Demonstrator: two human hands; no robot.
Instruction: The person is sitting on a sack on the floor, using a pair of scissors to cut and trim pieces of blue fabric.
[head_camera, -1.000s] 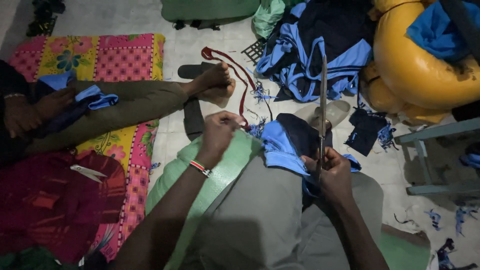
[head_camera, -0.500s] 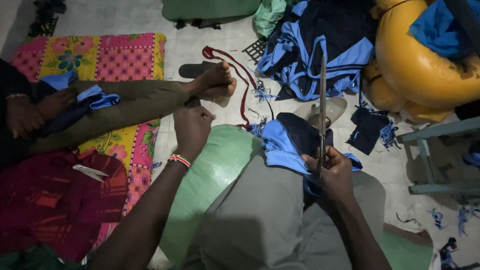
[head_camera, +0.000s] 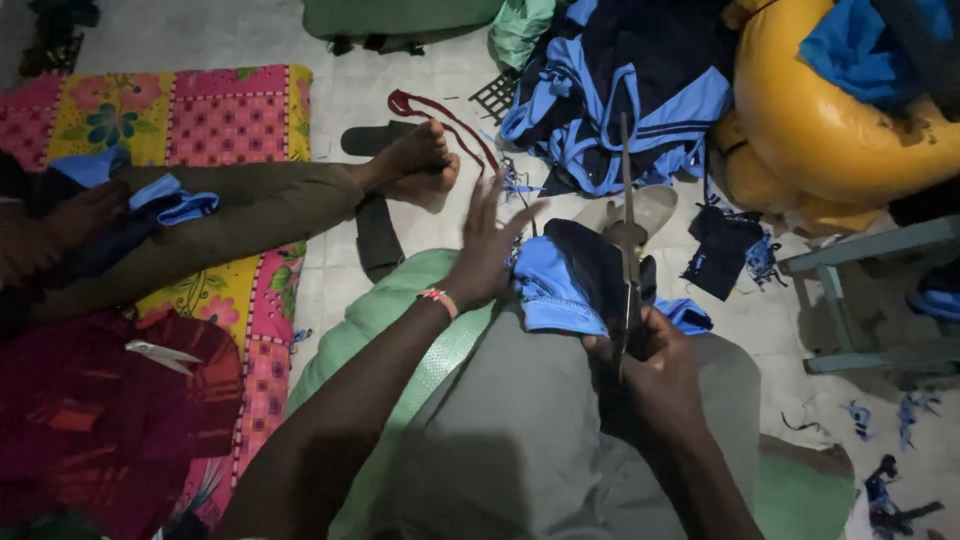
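My right hand (head_camera: 650, 365) grips the handles of large scissors (head_camera: 628, 235), blades pointing away from me. A navy and light blue piece of cloth (head_camera: 560, 280) lies over my grey-trousered knee, under the scissors. My left hand (head_camera: 488, 250) hovers with fingers spread, just left of the cloth and holding nothing; a red and white band circles its wrist. A green cushion (head_camera: 400, 330) lies beneath my legs.
Another person sits at left on a patterned pink and yellow mat (head_camera: 180, 115), legs stretched out, bare feet (head_camera: 415, 165) near a black sandal. A pile of blue and navy garments (head_camera: 620, 100) lies ahead, a yellow container (head_camera: 830, 120) at right, cloth scraps on the floor.
My left hand has let go of the cloth, swung left, then risen with its fingers spread. My right hand and the scissors have stayed in place.
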